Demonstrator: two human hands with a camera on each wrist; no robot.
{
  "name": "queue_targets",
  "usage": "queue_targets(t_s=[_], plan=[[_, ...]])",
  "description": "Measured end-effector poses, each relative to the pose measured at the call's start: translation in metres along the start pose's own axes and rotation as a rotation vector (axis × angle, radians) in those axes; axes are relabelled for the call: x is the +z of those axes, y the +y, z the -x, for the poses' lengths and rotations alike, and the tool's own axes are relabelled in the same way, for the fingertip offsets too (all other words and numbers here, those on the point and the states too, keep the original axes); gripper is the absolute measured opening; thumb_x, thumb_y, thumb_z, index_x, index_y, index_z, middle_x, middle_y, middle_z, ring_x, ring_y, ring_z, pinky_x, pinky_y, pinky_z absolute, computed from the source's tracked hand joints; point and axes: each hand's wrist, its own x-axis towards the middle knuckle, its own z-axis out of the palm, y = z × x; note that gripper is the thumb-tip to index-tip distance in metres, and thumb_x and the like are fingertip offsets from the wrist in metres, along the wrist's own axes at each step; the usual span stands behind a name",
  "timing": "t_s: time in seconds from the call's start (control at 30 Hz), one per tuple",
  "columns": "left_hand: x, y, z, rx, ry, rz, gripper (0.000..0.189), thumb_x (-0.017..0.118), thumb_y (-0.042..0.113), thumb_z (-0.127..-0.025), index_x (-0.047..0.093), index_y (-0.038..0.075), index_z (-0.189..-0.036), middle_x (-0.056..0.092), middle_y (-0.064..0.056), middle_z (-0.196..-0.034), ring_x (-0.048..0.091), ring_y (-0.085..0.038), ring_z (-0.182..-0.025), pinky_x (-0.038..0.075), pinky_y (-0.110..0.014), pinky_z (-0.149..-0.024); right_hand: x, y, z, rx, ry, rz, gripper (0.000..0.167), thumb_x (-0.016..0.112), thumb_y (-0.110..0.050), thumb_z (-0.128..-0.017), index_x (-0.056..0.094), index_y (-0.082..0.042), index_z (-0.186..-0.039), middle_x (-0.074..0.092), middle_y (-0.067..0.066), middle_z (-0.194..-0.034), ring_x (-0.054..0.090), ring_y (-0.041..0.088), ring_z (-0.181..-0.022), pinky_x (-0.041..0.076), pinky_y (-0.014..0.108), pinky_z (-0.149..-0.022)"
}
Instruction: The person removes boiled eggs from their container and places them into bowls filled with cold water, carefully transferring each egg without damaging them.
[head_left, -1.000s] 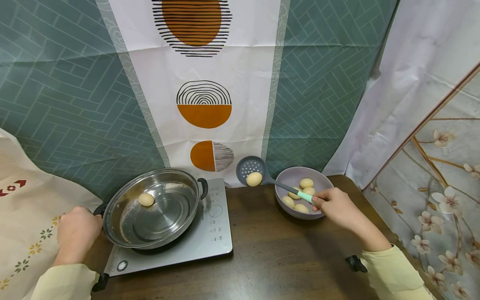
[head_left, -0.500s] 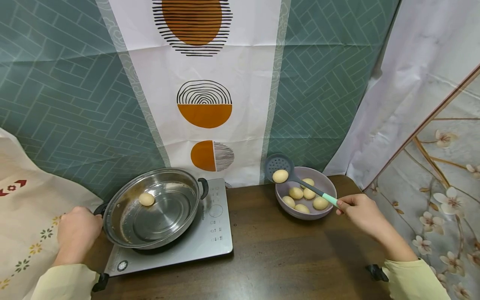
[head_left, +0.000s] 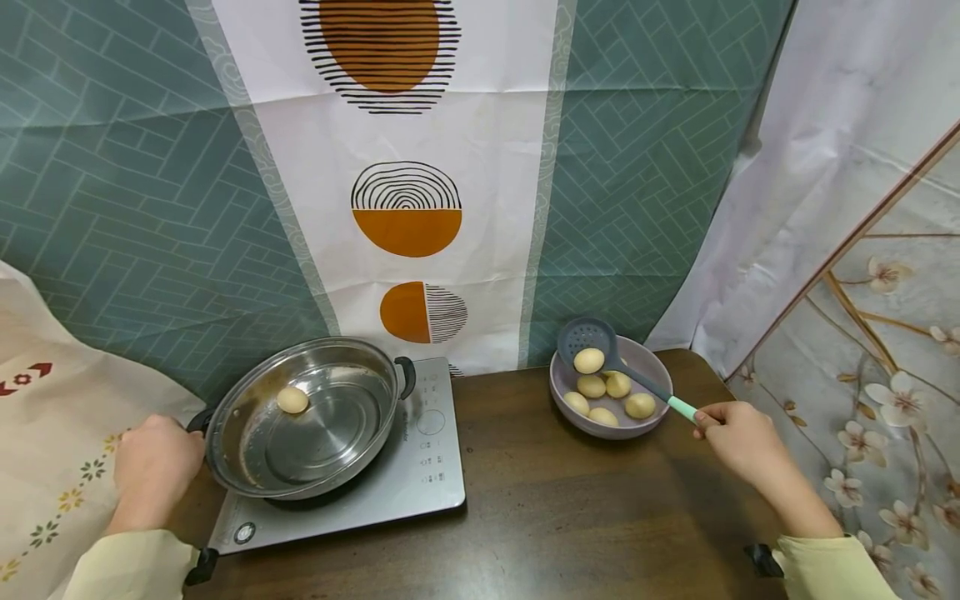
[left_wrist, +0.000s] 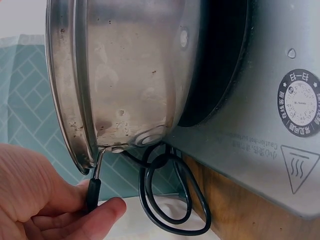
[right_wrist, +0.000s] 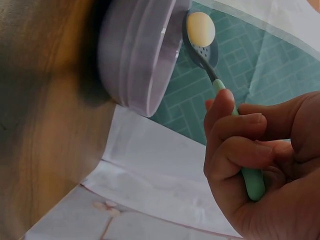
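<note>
My left hand (head_left: 156, 465) grips the black side handle (left_wrist: 93, 194) of a steel pan (head_left: 238, 437). One pale egg (head_left: 292, 400) lies inside that pan. In my right hand (head_left: 742, 440) is a grey skimmer (head_left: 579, 335) with a mint-green handle, the fingers curled round its grip in the right wrist view. A single egg (head_left: 588, 360) rides in the perforated head, which is over the back left of a mauve bowl (head_left: 581, 431). Several more eggs (head_left: 640, 406) lie in the bowl, below the skimmer's shaft.
The pan stands on a silver induction cooker (head_left: 442, 467) on a brown wooden table (head_left: 525, 517). A looped black cord (left_wrist: 200, 215) hangs beside the cooker. Patterned cloth (head_left: 637, 183) covers the wall behind, and a flowered sheet (head_left: 892, 400) stands at the right.
My right hand has moved right and toward me, drawing the skimmer and its egg from left of the bowl to over it. The left hand has stayed on the pan handle.
</note>
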Motion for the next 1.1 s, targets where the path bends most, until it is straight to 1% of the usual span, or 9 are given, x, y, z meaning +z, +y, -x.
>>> queue_targets(t_s=[0.13,0.27,0.37,0.57,0.67,0.83,0.97,1.1], plan=[[0.001,0.000,0.000,0.005,0.008,-0.001,0.038,0.057,0.018,-0.081,0.060,-0.019,-0.076,0.055,-0.044,-0.084,0.050,-0.058,-0.080,0.037,-0.053,-0.060,0.006,0.001,0.001,0.008,0.015,0.027,0.031,0.044,-0.025,-0.096,0.069,-0.008,-0.088,0.067,0.004,-0.079,0.048,0.018,-0.066,0.033,0.029,-0.055],[0.001,0.000,-0.001,0.010,0.011,-0.001,0.037,0.056,0.018,-0.081,0.060,-0.017,-0.072,0.056,-0.042,-0.080,0.050,-0.058,-0.077,0.037,-0.052,-0.058,0.011,0.002,0.003,0.016,0.024,0.036,0.028,0.044,-0.022,-0.095,0.068,-0.008,-0.087,0.066,0.003,-0.077,0.049,0.018,-0.064,0.034,0.029,-0.054],[0.000,0.001,-0.002,0.012,0.012,-0.001,0.036,0.056,0.018,-0.080,0.060,-0.017,-0.071,0.056,-0.042,-0.078,0.051,-0.057,-0.075,0.037,-0.051,-0.056,0.013,0.002,0.004,0.017,0.036,0.045,0.027,0.045,-0.020,-0.095,0.068,-0.008,-0.088,0.065,0.002,-0.076,0.050,0.018,-0.064,0.035,0.030,-0.054],[0.000,0.001,-0.002,0.010,0.007,-0.010,0.037,0.055,0.018,-0.080,0.060,-0.018,-0.074,0.055,-0.042,-0.080,0.051,-0.057,-0.076,0.037,-0.051,-0.056,0.017,0.004,0.005,0.022,0.040,0.064,0.027,0.045,-0.020,-0.095,0.067,-0.005,-0.094,0.063,0.003,-0.076,0.051,0.020,-0.065,0.035,0.031,-0.054],[0.000,0.001,-0.003,0.007,0.007,-0.014,0.039,0.056,0.019,-0.080,0.060,-0.019,-0.075,0.055,-0.043,-0.081,0.051,-0.057,-0.076,0.038,-0.051,-0.056,0.018,0.005,0.005,0.014,0.062,0.085,0.026,0.046,-0.019,-0.094,0.067,-0.003,-0.097,0.062,0.007,-0.077,0.052,0.023,-0.066,0.037,0.034,-0.054],[-0.001,0.001,-0.003,-0.012,0.001,-0.014,0.038,0.056,0.019,-0.081,0.060,-0.019,-0.076,0.056,-0.042,-0.081,0.051,-0.056,-0.076,0.038,-0.050,-0.054,0.021,0.005,0.007,-0.010,0.099,0.119,0.028,0.047,-0.016,-0.092,0.066,0.001,-0.102,0.066,0.015,-0.084,0.058,0.028,-0.069,0.042,0.044,-0.057],[-0.001,0.002,-0.002,-0.008,0.006,-0.012,0.038,0.056,0.019,-0.081,0.060,-0.018,-0.075,0.056,-0.042,-0.081,0.051,-0.057,-0.076,0.038,-0.050,-0.054,0.025,0.005,0.008,-0.021,0.103,0.132,0.027,0.047,-0.014,-0.091,0.066,0.002,-0.101,0.065,0.013,-0.080,0.057,0.028,-0.068,0.042,0.046,-0.058],[-0.001,0.001,0.000,0.001,0.011,-0.010,0.038,0.056,0.019,-0.080,0.060,-0.019,-0.075,0.055,-0.043,-0.082,0.050,-0.058,-0.078,0.037,-0.052,-0.059,0.028,0.004,0.010,-0.024,0.104,0.140,0.025,0.047,-0.014,-0.091,0.066,0.000,-0.100,0.063,0.009,-0.075,0.056,0.026,-0.065,0.042,0.045,-0.057]])
